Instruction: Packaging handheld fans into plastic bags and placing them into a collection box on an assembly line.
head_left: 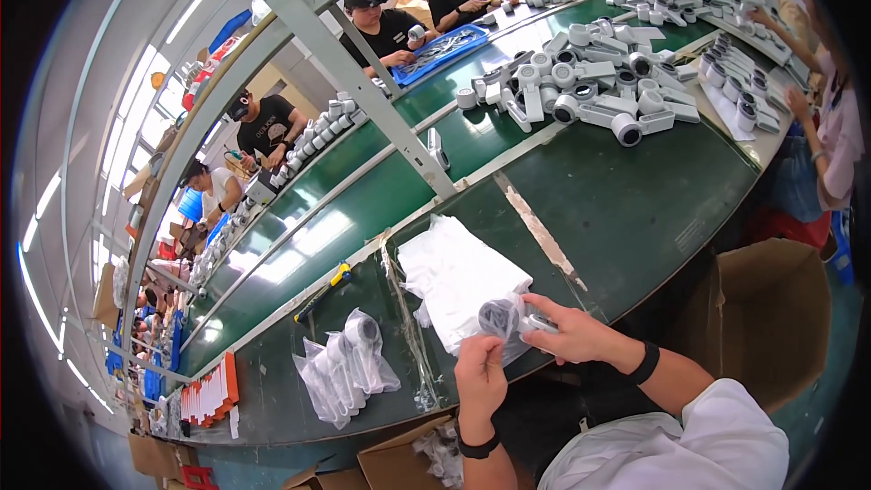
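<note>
1. Right hand (573, 331) wrapped round a grey-white device (542, 323), forearm slanting in from lower right
2. Left hand (481, 370) narrow, fingertips pinching a clear bag (513, 345), forearm rising steeply from the lower edge
3. I see the device between both hands, near the lower right of the white sheets (458, 268), its round end seemingly under film; I can't tell how deep
4. To the left hand's left, I spot bagged devices (349, 367) on the green table (635, 209)
</note>
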Action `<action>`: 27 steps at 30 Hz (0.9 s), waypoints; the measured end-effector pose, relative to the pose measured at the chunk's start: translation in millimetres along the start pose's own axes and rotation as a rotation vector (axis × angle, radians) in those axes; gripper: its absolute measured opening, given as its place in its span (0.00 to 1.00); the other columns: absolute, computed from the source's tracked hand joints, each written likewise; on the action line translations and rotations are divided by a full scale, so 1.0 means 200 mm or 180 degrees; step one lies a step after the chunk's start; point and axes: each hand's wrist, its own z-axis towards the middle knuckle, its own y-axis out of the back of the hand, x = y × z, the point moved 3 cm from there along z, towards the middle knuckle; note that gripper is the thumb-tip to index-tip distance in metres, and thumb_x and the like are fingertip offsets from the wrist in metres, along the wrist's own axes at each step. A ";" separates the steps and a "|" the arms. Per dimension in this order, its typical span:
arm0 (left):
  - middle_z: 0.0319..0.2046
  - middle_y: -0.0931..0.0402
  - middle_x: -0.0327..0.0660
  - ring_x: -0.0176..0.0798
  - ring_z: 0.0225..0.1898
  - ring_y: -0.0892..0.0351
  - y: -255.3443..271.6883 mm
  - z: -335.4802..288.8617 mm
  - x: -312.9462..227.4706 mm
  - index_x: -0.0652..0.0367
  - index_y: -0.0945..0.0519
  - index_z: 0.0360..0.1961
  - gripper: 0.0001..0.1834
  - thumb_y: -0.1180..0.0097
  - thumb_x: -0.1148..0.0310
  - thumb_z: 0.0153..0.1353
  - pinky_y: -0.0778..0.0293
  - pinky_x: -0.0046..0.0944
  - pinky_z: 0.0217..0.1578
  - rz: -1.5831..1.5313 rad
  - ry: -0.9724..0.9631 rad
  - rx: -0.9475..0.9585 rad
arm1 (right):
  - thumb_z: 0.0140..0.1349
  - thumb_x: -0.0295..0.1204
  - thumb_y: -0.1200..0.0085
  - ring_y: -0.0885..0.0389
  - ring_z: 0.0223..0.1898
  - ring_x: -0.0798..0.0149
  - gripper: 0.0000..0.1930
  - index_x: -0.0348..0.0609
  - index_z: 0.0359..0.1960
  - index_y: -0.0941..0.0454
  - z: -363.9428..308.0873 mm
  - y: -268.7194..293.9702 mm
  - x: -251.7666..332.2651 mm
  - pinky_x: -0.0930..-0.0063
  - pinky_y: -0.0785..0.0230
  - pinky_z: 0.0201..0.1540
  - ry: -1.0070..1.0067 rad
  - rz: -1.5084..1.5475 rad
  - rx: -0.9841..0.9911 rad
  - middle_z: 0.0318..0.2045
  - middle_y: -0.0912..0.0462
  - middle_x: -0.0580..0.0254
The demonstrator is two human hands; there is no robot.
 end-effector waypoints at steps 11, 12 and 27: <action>0.33 0.22 0.48 0.48 0.34 0.21 -0.15 -0.06 -0.17 0.64 0.22 0.37 0.06 0.43 0.82 0.58 0.26 0.37 0.37 -0.0580 -0.0308 0.1023 | 0.66 0.27 0.47 0.22 0.45 0.69 0.37 0.43 0.72 0.53 0.13 -0.09 -0.11 0.76 0.25 0.42 0.0861 0.1577 -0.0691 0.51 0.25 0.56; 0.33 0.21 0.47 0.46 0.33 0.21 -0.17 -0.07 -0.18 0.64 0.22 0.37 0.07 0.42 0.82 0.57 0.26 0.37 0.37 -0.0638 -0.0423 0.1085 | 0.67 0.28 0.46 0.24 0.49 0.69 0.36 0.43 0.72 0.52 0.14 -0.09 -0.12 0.75 0.27 0.47 0.1004 0.1679 -0.0741 0.53 0.25 0.57; 0.56 0.29 0.40 0.32 0.53 0.27 -0.28 -0.24 -0.01 0.63 0.39 0.66 0.25 0.50 0.72 0.70 0.30 0.32 0.53 -0.3100 0.1799 0.0091 | 0.58 0.25 0.41 0.21 0.37 0.56 0.21 0.37 0.54 0.28 0.00 -0.23 0.01 0.67 0.30 0.43 0.1845 0.0379 -0.1834 0.39 0.19 0.56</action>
